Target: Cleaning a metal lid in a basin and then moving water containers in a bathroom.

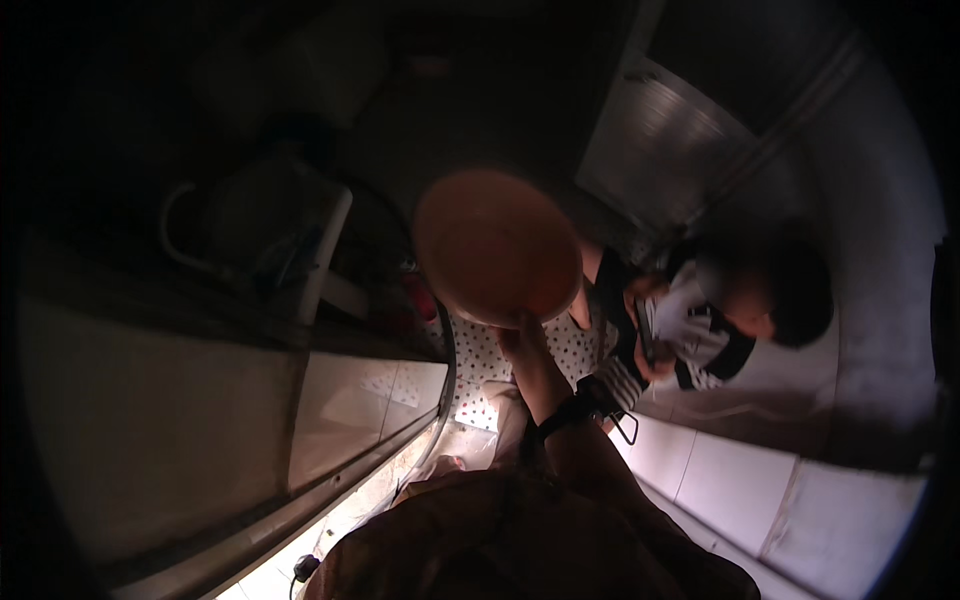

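My right hand [521, 337] reaches forward and grips the near rim of a round, orange-brown basin [487, 240]. The thumb lies over the rim, and the rest of the fingers are mostly hidden underneath. The basin is held in the air above the floor, its inside turned towards me, and nothing shows in it. A black band [562, 420] circles my right wrist. My left hand is out of view.
Close on the right a person [690, 322] sits by the wall holding a dark, flat object. Spotted tiles [480, 352] cover the floor. At left are a tiled wall [345, 405], a dark cable or hose [448, 367] and a pale plastic frame [326, 247]. Behind stands a metallic door panel [660, 142].
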Demonstrator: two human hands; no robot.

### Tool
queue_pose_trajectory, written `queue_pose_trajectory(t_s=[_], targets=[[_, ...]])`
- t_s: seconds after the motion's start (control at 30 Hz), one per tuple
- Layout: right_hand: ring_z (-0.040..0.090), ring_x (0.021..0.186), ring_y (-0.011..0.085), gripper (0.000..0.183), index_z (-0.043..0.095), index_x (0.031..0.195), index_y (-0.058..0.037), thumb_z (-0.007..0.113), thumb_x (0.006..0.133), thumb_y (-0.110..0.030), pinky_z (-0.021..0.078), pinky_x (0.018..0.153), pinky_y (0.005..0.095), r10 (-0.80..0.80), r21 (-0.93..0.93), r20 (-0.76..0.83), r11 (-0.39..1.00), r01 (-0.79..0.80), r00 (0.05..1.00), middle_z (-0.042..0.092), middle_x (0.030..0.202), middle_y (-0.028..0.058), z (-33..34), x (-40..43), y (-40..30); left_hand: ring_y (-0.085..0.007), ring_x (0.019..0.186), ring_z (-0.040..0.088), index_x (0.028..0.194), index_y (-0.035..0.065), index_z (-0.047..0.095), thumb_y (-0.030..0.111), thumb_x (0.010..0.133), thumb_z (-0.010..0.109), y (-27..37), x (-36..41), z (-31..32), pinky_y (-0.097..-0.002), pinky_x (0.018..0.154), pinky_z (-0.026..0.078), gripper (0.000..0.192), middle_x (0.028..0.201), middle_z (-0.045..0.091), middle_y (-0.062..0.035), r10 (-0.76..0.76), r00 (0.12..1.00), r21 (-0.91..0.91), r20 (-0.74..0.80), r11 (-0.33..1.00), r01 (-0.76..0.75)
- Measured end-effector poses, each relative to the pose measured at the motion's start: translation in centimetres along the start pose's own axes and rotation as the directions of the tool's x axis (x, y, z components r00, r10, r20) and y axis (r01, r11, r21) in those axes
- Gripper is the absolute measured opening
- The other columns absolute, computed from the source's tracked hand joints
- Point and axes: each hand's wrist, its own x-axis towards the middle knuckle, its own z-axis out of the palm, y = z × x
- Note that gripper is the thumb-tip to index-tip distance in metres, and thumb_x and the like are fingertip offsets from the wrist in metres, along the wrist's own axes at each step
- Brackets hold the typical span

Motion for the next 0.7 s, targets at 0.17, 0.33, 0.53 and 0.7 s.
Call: queue_pose_trajectory(t_s=[0.17,0.33,0.53,0.7], targets=[[0.061,0.092,0.0193,0.043,0.036,0.134,-0.004,0.049,0.096,-0.019,0.056,0.073,0.0286,0.041,-0.119,0.115,0.993,-0.028,0.993,0.054,0.114,0.011,6.8,2.9,-4.5,-0.0355,0.099,0.063,0.109,0.0039,0.064,0.044,0.077,0.073,12.4,2.5,-2.7,-0.0443,0.086,0.051,0.052,0.1,0.066,-0.0202,-0.03,0.996,-0.251,-0.084,0.968,0.008],[0.058,0.112,0.0221,0.047,0.033,0.136,-0.0013,0.051,0.093,-0.008,0.0556,0.09,0.0315,0.173,-0.158,-0.006,0.972,-0.171,0.985,0.051,0.126,0.0135,13.4,7.0,-7.7,-0.0349,0.097,0.063,0.108,0.0038,0.064,0.043,0.078,0.073,21.5,6.0,-5.1,-0.0444,0.084,0.051,0.05,0.098,0.066,-0.0195,-0.044,0.992,-0.364,-0.115,0.931,-0.001],[0.062,0.1,0.0205,0.038,0.043,0.126,0.0031,0.051,0.095,-0.017,0.0574,0.076,0.0278,0.21,-0.361,0.148,0.921,-0.145,0.966,0.056,0.117,0.0146,18.2,10.7,-9.4,-0.0342,0.095,0.062,0.108,0.0037,0.064,0.04,0.078,0.072,31.3,12.9,-7.0,-0.0445,0.083,0.051,0.048,0.096,0.065,-0.0187,-0.002,0.996,-0.425,-0.084,0.904,-0.034],[0.064,0.067,0.0197,0.038,0.047,0.117,0.0057,0.053,0.094,-0.024,0.0523,0.051,0.0249,0.165,-0.417,0.154,0.905,-0.087,0.974,0.061,0.104,0.018,21.5,20.8,-8.6,-0.0336,0.093,0.062,0.107,0.0036,0.064,0.039,0.078,0.072,40.6,20.4,-10.6,-0.0446,0.082,0.051,0.046,0.094,0.064,-0.0181,0.069,0.995,-0.494,-0.078,0.864,-0.099]])
